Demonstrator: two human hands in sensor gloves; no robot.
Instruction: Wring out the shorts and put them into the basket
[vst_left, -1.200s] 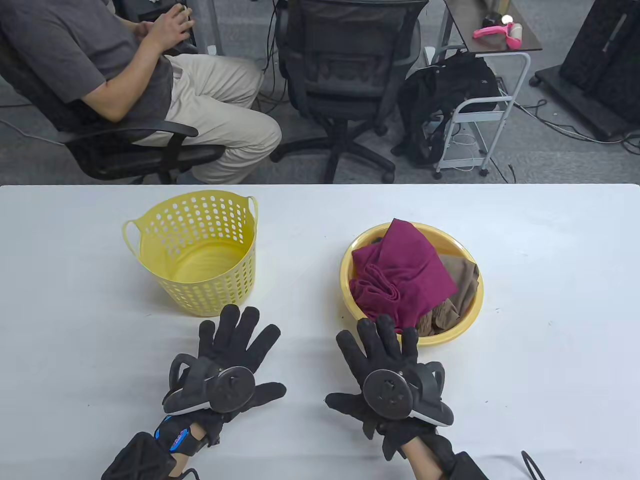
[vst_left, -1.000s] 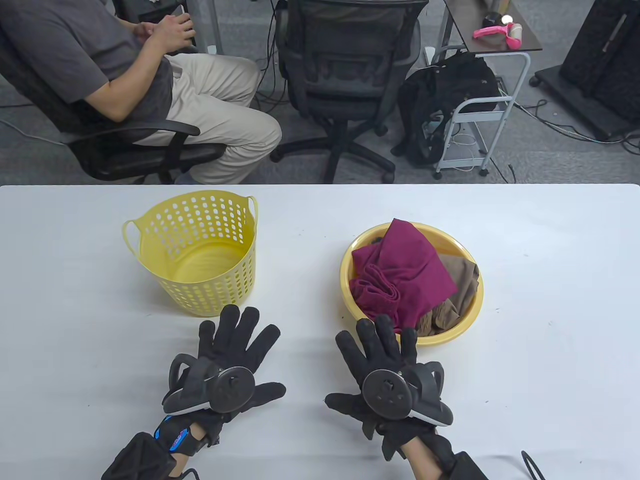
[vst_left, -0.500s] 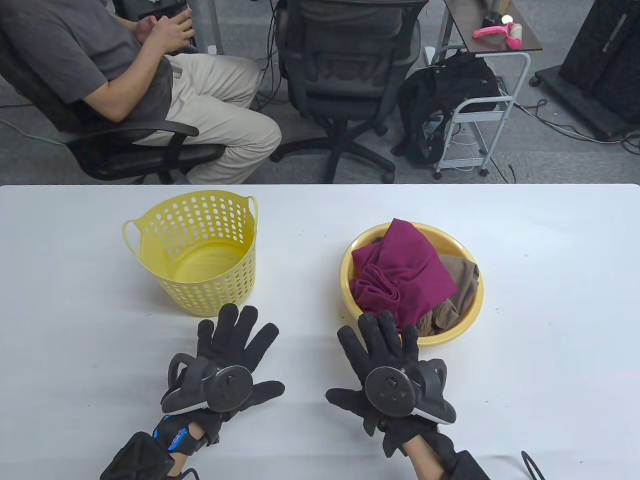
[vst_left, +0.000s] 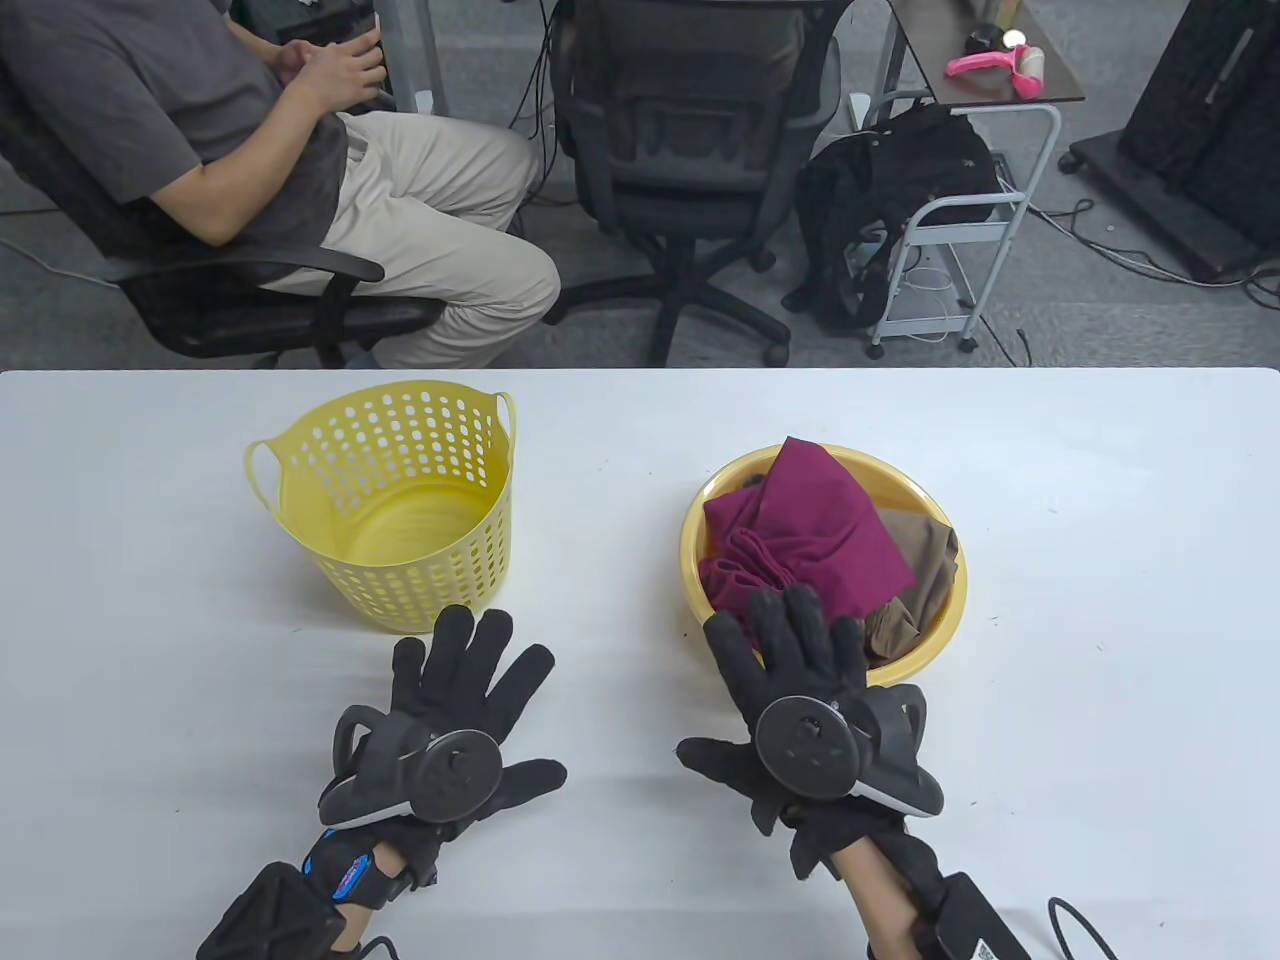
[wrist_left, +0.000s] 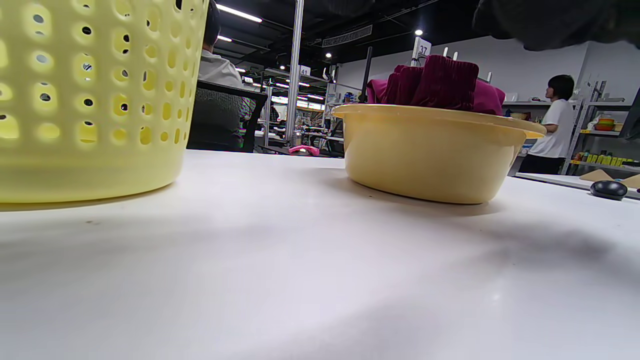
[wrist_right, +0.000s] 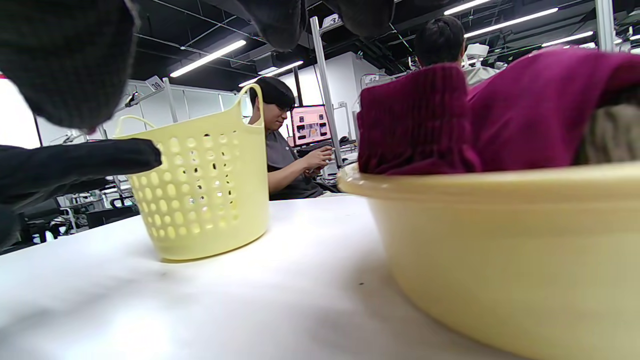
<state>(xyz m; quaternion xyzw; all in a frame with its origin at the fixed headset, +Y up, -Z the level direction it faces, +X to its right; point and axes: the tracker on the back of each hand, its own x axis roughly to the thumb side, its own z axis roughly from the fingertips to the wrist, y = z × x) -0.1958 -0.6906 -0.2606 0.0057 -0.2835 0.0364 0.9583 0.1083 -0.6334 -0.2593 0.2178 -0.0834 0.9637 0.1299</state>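
**Hands spread at the table, shorts in the basin**

At the left of the white table (vst_left: 150, 600) stands the yellow perforated basket (vst_left: 400, 500), upright, its two loop handles at the rim; nothing shows inside it. Just in front of it the left hand (vst_left: 450, 720) lies palm down on the table, fingers straight and fanned apart, thumb out to the side, gripping nothing. Its fingertips come near the basket's base; whether they touch it cannot be told.

To the right the yellow basin (vst_left: 700, 510) sits on the table, well apart from the basket. The maroon shorts (vst_left: 810, 530) lie heaped in it, rising above the rim, with a brown garment (vst_left: 925, 565) bunched beside them on the right side of the basin. The right hand (vst_left: 790, 690) reaches over the basin's near rim, fingers straight and spread, its fingertips (vst_left: 800, 610) over the near edge of the shorts. It holds nothing. From the right wrist view the fingers hang above the cloth, and contact cannot be made out.
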